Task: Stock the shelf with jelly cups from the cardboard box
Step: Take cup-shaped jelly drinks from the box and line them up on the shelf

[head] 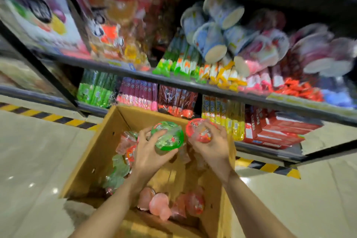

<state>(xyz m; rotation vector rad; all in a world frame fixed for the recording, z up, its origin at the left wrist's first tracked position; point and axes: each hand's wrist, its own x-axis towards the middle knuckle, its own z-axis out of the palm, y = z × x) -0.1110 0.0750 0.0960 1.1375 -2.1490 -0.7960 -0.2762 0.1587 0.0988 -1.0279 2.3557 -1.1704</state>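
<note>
An open cardboard box [90,152] stands on the floor in front of the shelf [193,83]. My left hand [148,152] grips a green-lidded jelly cup [170,137] above the box. Beside it my right hand [212,147] holds a red-lidded jelly cup [199,131]. Several more jelly cups lie in the box: pink ones [160,205] near the front and green ones [119,170] along the left wall. The picture is blurred by motion.
The middle shelf carries blue and pink cups [214,44] lying on their sides, with rows of candy sticks [185,65] in front. The lower shelf holds packets [135,94] and red boxes [270,131]. Yellow-black tape [48,116] marks the tiled floor.
</note>
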